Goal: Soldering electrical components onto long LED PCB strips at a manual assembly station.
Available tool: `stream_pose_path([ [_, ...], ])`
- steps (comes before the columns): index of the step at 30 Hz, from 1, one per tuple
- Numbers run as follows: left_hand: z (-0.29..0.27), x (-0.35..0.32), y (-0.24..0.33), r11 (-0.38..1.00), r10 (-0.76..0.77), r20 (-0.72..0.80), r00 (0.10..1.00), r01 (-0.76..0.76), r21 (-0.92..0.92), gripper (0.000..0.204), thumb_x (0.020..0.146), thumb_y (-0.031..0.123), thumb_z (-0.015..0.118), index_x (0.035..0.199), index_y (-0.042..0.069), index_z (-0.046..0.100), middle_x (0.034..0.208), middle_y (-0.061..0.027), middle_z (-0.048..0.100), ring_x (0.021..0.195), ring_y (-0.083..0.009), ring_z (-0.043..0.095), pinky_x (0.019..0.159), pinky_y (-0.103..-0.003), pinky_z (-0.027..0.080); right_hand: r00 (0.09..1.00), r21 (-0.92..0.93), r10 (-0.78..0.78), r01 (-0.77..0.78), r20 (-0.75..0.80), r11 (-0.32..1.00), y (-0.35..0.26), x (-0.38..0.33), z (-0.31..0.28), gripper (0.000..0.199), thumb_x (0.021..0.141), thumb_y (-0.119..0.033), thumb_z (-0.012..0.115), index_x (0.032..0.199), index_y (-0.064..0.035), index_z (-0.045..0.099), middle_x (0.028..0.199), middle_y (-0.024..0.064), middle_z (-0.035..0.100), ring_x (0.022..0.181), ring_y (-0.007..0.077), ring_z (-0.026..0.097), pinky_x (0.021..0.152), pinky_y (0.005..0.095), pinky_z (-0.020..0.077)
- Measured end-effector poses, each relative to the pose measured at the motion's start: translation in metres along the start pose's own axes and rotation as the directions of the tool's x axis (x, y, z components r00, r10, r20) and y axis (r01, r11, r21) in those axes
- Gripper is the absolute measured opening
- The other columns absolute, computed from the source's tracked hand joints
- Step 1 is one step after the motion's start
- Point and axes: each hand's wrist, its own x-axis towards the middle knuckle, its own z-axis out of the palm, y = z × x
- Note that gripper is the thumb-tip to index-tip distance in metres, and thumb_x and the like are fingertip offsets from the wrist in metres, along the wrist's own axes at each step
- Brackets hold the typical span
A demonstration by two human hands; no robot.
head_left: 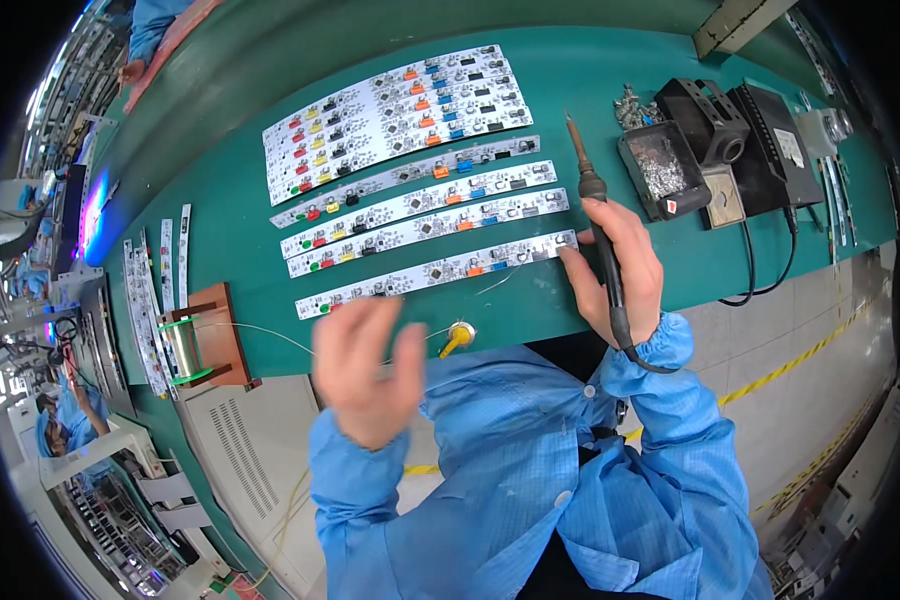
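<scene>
My right hand (pixel 630 265) is closed around the dark handle of a soldering iron (pixel 591 185), whose tip points away from me. Its thumb side lies at the right end of the nearest circuit board strip (pixel 450 272). Motion blurs my left hand (pixel 368 370), which is over the table's front edge by that strip's left end; whether it holds anything is unclear. Thin solder wire (pixel 260 328) runs from a spool (pixel 182 350) on a brown stand to behind this hand. A yellow-tipped piece (pixel 457 338) sits at the table edge between my hands.
Beyond the nearest strip lie several separate strips (pixel 420 212) and a joined panel of boards (pixel 395 120). At right stand a tin of metal bits (pixel 662 170), an iron holder (pixel 705 120) and a black box (pixel 775 150) with cables. More strips (pixel 142 310) lie at left.
</scene>
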Motion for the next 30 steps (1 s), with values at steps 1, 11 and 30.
stream_pose_path([
  [1,0.013,0.005,0.012,0.996,0.012,0.046,0.999,-0.008,-0.091,0.032,0.07,0.002,0.075,0.101,0.0,0.067,0.098,-0.0151,0.062,0.087,-0.0312,0.061,0.073,-0.038,0.051,1.0,-0.008,-0.003,0.003,0.008,1.0,0.0,0.0,0.0,0.055,0.071,0.01,0.073,0.123,-0.001,0.056,0.117,0.0179,0.058,0.082,0.021,0.064,0.072,0.0305,0.0547],
  [11,0.051,0.018,0.035,0.93,0.165,0.22,0.962,-0.077,-0.358,0.019,0.072,-0.009,0.068,0.089,-0.001,0.064,0.084,-0.012,0.061,0.067,-0.0292,0.064,0.055,-0.035,0.051,1.0,0.023,-0.005,0.005,0.027,1.0,0.0,0.001,0.001,0.056,0.07,0.011,0.073,0.123,-0.0013,0.057,0.117,0.0185,0.058,0.085,0.0231,0.065,0.072,0.0295,0.0558],
  [30,-0.02,-0.007,-0.024,0.997,-0.034,-0.069,0.997,0.03,-0.064,0.021,0.068,-0.002,0.073,0.088,0.002,0.067,0.092,-0.0129,0.064,0.076,-0.0274,0.061,0.063,-0.035,0.05,0.997,0.085,0.064,-0.066,0.035,0.994,-0.005,-0.001,0.001,0.054,0.073,0.011,0.07,0.125,0.0012,0.055,0.115,0.0141,0.06,0.084,0.0172,0.062,0.076,0.0289,0.0514],
])
